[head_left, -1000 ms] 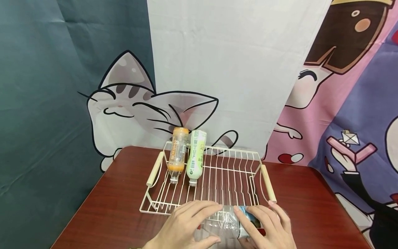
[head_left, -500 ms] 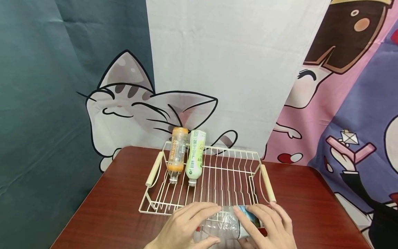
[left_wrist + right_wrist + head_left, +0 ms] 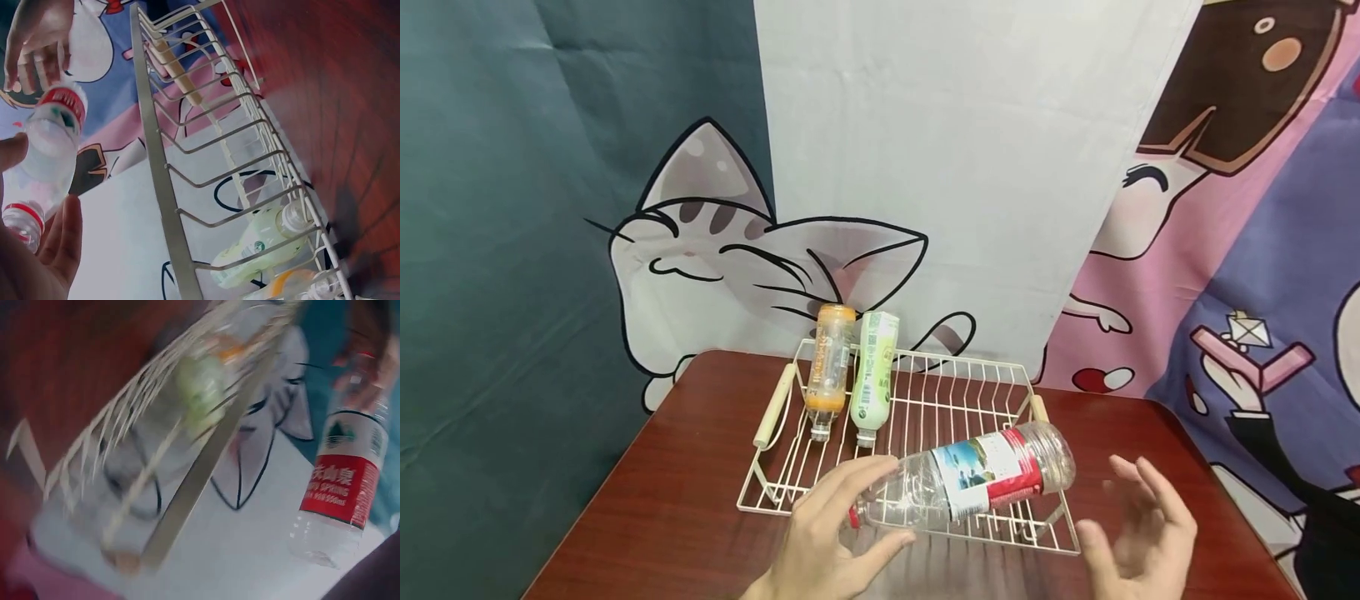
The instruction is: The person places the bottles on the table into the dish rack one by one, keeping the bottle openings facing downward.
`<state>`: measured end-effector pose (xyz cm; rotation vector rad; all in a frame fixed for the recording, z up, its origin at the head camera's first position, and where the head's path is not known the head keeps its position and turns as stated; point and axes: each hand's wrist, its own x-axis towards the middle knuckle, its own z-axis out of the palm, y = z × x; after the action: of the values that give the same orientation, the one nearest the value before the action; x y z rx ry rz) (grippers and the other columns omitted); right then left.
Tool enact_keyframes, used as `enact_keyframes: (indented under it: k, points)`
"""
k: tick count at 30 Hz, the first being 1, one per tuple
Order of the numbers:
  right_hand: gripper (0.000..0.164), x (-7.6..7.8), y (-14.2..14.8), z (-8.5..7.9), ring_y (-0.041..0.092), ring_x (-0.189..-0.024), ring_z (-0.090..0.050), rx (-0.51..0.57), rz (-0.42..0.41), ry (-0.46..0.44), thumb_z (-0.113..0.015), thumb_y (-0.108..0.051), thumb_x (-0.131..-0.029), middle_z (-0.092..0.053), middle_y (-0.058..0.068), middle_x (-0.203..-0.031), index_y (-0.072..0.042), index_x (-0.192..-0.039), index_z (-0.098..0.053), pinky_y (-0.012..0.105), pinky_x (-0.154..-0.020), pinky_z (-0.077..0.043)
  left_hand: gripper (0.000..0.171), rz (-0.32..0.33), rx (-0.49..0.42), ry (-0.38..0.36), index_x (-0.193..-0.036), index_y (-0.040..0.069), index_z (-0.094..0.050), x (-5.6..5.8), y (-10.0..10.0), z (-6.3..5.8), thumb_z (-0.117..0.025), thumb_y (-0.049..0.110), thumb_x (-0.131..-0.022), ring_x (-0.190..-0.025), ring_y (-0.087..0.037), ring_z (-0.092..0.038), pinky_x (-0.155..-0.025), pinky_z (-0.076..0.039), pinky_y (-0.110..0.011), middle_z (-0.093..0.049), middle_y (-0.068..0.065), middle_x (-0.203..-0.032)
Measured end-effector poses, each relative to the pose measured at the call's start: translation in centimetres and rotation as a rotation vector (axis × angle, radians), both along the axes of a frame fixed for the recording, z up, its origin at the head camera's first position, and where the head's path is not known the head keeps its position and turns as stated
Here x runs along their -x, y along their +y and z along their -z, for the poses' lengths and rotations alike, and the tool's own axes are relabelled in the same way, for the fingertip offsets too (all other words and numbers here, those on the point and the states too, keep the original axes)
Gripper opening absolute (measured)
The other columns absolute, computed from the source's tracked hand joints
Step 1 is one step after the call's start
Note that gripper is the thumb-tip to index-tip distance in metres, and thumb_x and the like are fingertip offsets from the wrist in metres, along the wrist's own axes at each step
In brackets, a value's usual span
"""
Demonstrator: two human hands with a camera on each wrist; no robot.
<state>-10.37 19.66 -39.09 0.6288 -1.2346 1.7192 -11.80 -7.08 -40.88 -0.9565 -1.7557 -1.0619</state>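
Note:
My left hand (image 3: 823,533) holds a clear plastic water bottle (image 3: 988,471) near its red-capped end, fingers and thumb on either side. The bottle slants up to the right, above the front of a white wire dish rack (image 3: 164,169). Its red, white and blue label faces up in the head view; the right wrist view shows the label's red band on the bottle (image 3: 340,481). Apart from the bottle, past its base, my right hand (image 3: 1138,533) has relaxed, spread fingers and holds nothing.
An orange-banded clear bottle (image 3: 830,367) and a pale green bottle (image 3: 874,375) lean cap-down in the rack's left side. The rack has wooden handles (image 3: 775,407) and stands on a reddish-brown table (image 3: 655,483). Behind hangs a cartoon-printed cloth (image 3: 985,167).
My right hand has let go of the bottle and moved right. The bottle's base end has risen, so it tilts now with its label showing. My left hand still holds the neck end.

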Motion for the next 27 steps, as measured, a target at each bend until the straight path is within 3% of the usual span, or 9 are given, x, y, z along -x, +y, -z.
enact_keyframes:
  k: [2,4,6,8,13,19,27]
  points:
    - [0.055,0.1,0.8,0.9,0.026,-0.114,-0.063,0.147,-0.208,-0.184,-0.056,0.023,-0.088,-0.063,0.022,-0.123,0.015,-0.141,-0.043,0.029,-0.099,-0.052,0.060,0.001,-0.036,-0.038,-0.124,-0.009,-0.065,-0.1,0.1,0.1,-0.088,0.028,-0.082,-0.106,-0.026,-0.070,-0.097,-0.054,-0.024,-0.069,-0.017,-0.120]
    - [0.048,0.4,1.4,1.7,0.025,-0.114,-0.066,0.204,-0.380,-0.379,-0.047,0.015,-0.097,-0.063,0.018,-0.125,0.006,-0.144,-0.045,0.031,-0.097,-0.055,0.062,0.000,-0.061,-0.052,-0.124,-0.009,-0.064,-0.2,0.1,0.2,-0.090,0.026,-0.079,-0.105,-0.026,-0.070,-0.096,-0.054,-0.023,-0.069,-0.017,-0.119]
    - [0.043,0.6,1.7,2.6,0.023,-0.118,-0.066,0.189,-0.519,-0.553,-0.045,0.004,-0.103,-0.062,0.013,-0.132,-0.003,-0.145,-0.049,0.032,-0.099,-0.055,0.063,0.000,-0.070,-0.055,-0.124,-0.008,-0.064,-0.3,0.2,0.3,-0.089,0.028,-0.079,-0.106,-0.026,-0.070,-0.095,-0.055,-0.023,-0.069,-0.017,-0.120]
    - [0.041,0.8,1.8,3.4,0.023,-0.123,-0.063,0.159,-0.622,-0.649,-0.047,-0.005,-0.104,-0.058,0.009,-0.139,-0.010,-0.145,-0.050,0.034,-0.102,-0.053,0.064,0.000,-0.068,-0.051,-0.124,-0.008,-0.064,-0.4,0.4,0.4,-0.090,0.028,-0.078,-0.106,-0.026,-0.069,-0.096,-0.054,-0.023,-0.068,-0.017,-0.121]
    - [0.046,1.0,1.1,4.5,0.021,-0.132,-0.056,0.175,-0.708,-0.658,-0.052,-0.009,-0.103,-0.050,0.007,-0.148,-0.013,-0.148,-0.044,0.034,-0.108,-0.049,0.063,0.025,-0.061,-0.003,-0.122,-0.010,-0.065,-0.5,0.9,0.2,-0.090,0.028,-0.078,-0.105,-0.025,-0.069,-0.095,-0.055,-0.024,-0.068,-0.018,-0.119]
    - [0.047,0.8,1.1,4.7,0.012,-0.132,-0.054,0.213,-0.787,-0.664,-0.046,-0.017,-0.105,-0.051,0.001,-0.146,-0.019,-0.151,-0.036,0.029,-0.111,-0.045,0.058,0.043,-0.065,0.085,-0.115,-0.014,-0.066,-0.5,1.1,-1.1,-0.087,0.028,-0.082,-0.098,-0.027,-0.071,-0.090,-0.057,-0.025,-0.069,-0.020,-0.113]
    - [0.045,0.7,0.5,3.7,0.008,-0.124,-0.058,0.199,-0.754,-0.797,-0.041,-0.028,-0.106,-0.054,-0.005,-0.139,-0.024,-0.150,-0.032,0.026,-0.105,-0.048,0.059,0.008,-0.084,0.028,-0.118,-0.010,-0.067,-0.9,1.3,-0.6,-0.089,0.028,-0.079,-0.098,-0.026,-0.071,-0.087,-0.058,-0.024,-0.069,-0.019,-0.114]
